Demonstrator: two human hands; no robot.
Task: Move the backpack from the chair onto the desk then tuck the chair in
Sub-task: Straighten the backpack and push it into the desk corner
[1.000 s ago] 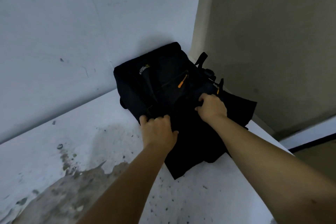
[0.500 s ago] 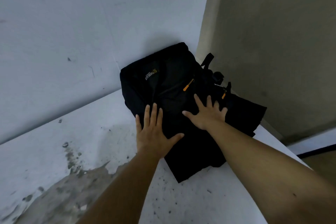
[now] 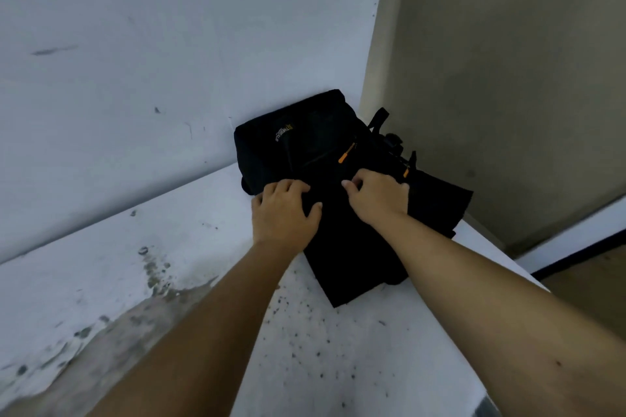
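The black backpack (image 3: 305,152), with orange zip pulls and a small logo, lies on the white desk (image 3: 189,234) in the far corner, its top leaning against the wall. My left hand (image 3: 284,210) rests on its near left part with the fingers curled into the fabric. My right hand (image 3: 376,196) sits just to the right, fingers also curled down on the bag near an orange zip pull. The chair is not in view.
A white wall (image 3: 135,61) runs behind the desk and a beige panel (image 3: 508,78) closes the corner on the right. The desk's right edge (image 3: 498,247) drops off to the floor (image 3: 596,274). A worn, stained patch (image 3: 101,332) covers the desk's near left.
Half a second ago both hands lay flat with fingers spread on the backpack. Now the fingers of both have curled into the fabric. The bag has hardly moved.
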